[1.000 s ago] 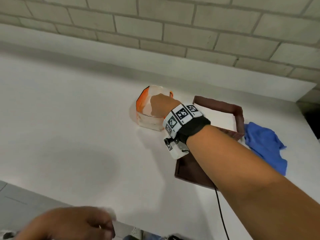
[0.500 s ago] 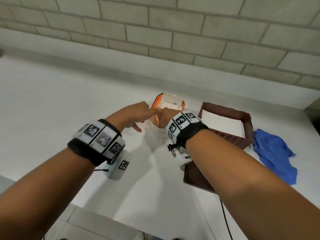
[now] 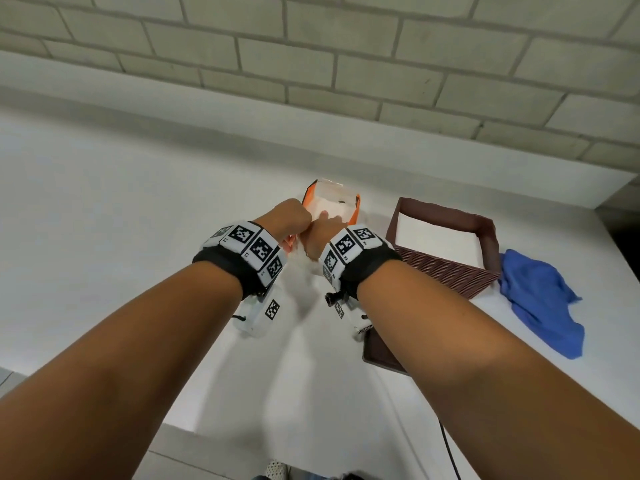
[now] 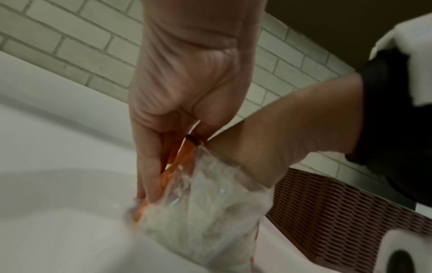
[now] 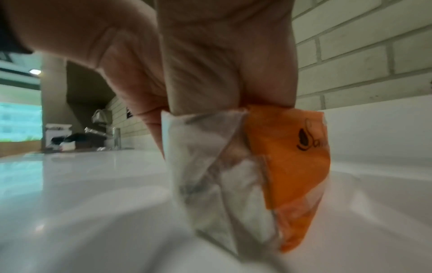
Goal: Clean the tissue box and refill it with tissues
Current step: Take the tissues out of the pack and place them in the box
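Note:
A tissue pack (image 3: 334,202) in clear and orange plastic stands on the white counter (image 3: 121,237), its top open with white tissues showing. My left hand (image 3: 289,218) grips the pack's near left edge; in the left wrist view the left hand (image 4: 177,164) pinches the orange plastic of the pack (image 4: 210,212). My right hand (image 3: 323,226) holds the pack's top, fingers reaching over the tissues. In the right wrist view the right hand (image 5: 210,103) clasps the pack (image 5: 292,157) from above. The brown woven tissue box (image 3: 446,275) stands open just right of my hands.
A flat brown lid (image 3: 381,355) lies under my right forearm. A crumpled blue cloth (image 3: 540,306) lies right of the box. A brick wall (image 3: 311,64) with a white ledge runs behind. The counter's front edge is near the bottom left.
My left hand has come up from the bottom of the view and taken hold of the pack's left edge. My right hand has stayed on the pack throughout.

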### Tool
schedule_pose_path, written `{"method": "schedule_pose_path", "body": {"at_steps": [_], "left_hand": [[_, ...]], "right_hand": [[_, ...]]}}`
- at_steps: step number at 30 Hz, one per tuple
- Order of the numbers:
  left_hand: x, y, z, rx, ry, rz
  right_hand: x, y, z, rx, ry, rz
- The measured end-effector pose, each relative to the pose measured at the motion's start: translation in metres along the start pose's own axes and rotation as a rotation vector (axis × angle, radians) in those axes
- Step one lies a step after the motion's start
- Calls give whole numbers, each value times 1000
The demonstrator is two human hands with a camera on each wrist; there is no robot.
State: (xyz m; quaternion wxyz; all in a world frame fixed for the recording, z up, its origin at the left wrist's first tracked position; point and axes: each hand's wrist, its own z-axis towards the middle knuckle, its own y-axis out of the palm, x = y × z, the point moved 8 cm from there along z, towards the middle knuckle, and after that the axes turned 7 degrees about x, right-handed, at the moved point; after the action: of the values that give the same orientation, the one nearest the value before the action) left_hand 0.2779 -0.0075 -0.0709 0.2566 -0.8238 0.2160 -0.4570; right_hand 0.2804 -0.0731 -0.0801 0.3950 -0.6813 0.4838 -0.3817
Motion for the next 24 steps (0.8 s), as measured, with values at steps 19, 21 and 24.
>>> {"method": "schedule_pose_path", "body": {"at_steps": [19,21,24], "left_hand": [[-9,-13,13,201,28,-36],[-8,-13,13,199,29,-31],[-11,-13,10,191,-15,-34]], "right_hand": [[28,-37,0,443,-202,460],[40,-45,-4,515,-186,550],[54,-58,-11,587,-178,661]]}}
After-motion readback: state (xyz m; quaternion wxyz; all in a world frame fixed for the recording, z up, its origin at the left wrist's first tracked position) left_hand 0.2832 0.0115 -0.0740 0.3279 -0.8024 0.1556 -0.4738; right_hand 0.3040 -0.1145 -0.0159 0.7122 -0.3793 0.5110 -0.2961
